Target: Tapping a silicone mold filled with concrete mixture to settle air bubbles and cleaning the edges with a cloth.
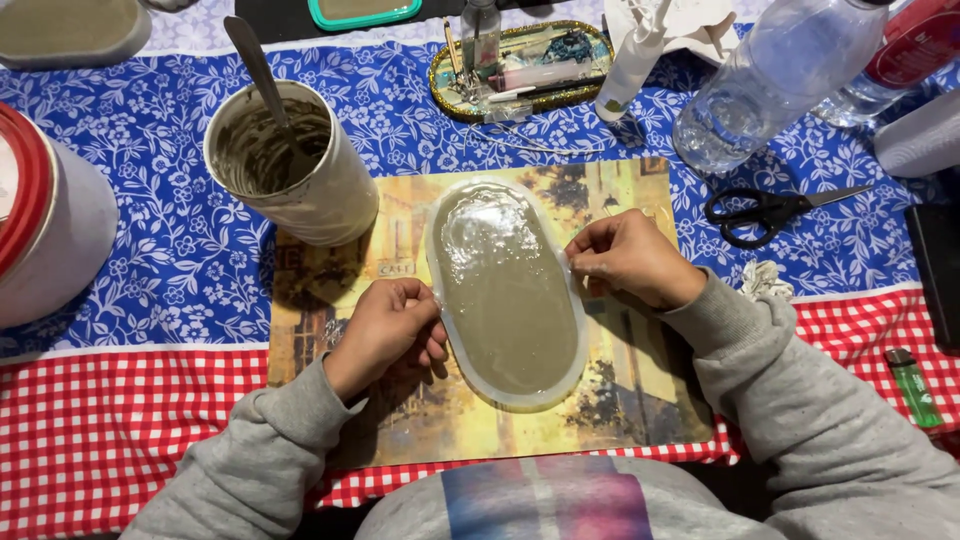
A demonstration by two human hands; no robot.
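Note:
An oval translucent silicone mould [505,290] filled with wet grey-brown mix lies on a yellow picture placemat [450,420]. My left hand [390,330] pinches the mould's left rim with thumb and fingers. On the opposite side, my right hand [625,260] grips the upper right rim. Both sleeves are grey. A white mixing cup [300,165] smeared with the same grey mix stands on the mat's upper left corner, a spoon [258,70] leaning in it.
A white tub with a red lid [40,220] stands at the left edge. Black scissors [770,208], clear water bottles [775,85], a gold oval tray of small items [525,70] and a white squeeze bottle [635,60] lie behind. A green lighter [912,385] rests at right.

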